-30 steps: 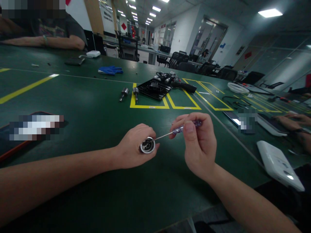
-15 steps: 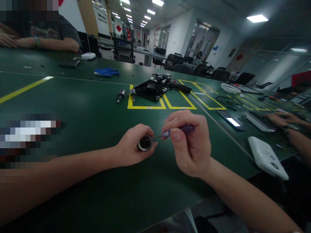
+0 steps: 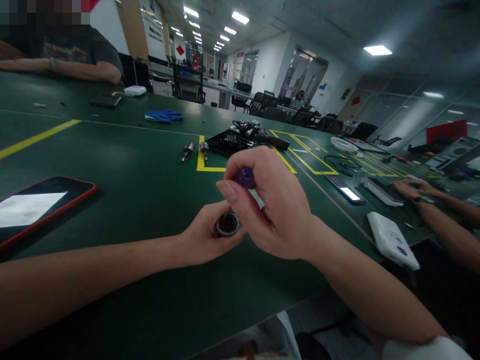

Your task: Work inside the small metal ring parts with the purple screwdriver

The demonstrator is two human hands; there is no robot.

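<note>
My left hand point(image 3: 208, 232) is wrapped round a hollow metal cylinder point(image 3: 227, 225), its round open end facing up toward me. In my right hand point(image 3: 273, 205) is a screwdriver point(image 3: 245, 177) with a purple see-through handle, gripped between thumb and curled fingers. The handle's butt points at me. Most of its shaft is hidden behind my right hand; a thin dark part shows at the cylinder's upper rim. Beyond my hands lie two small metal fittings with narrow stems, a left fitting point(image 3: 187, 151) and a right fitting point(image 3: 204, 152).
A black tray with cables point(image 3: 228, 141) lies past my right hand, inside yellow tape. A red-edged phone point(image 3: 48, 205) is at left, a blue glove point(image 3: 164, 116) farther back. On the right are a white device point(image 3: 392, 240), another phone point(image 3: 345, 189) and a person's hands point(image 3: 408, 190).
My right hand has moved up and left, swinging the screwdriver from lying sideways to standing steeply over the cylinder. My left hand still holds the cylinder. The view has turned slightly.
</note>
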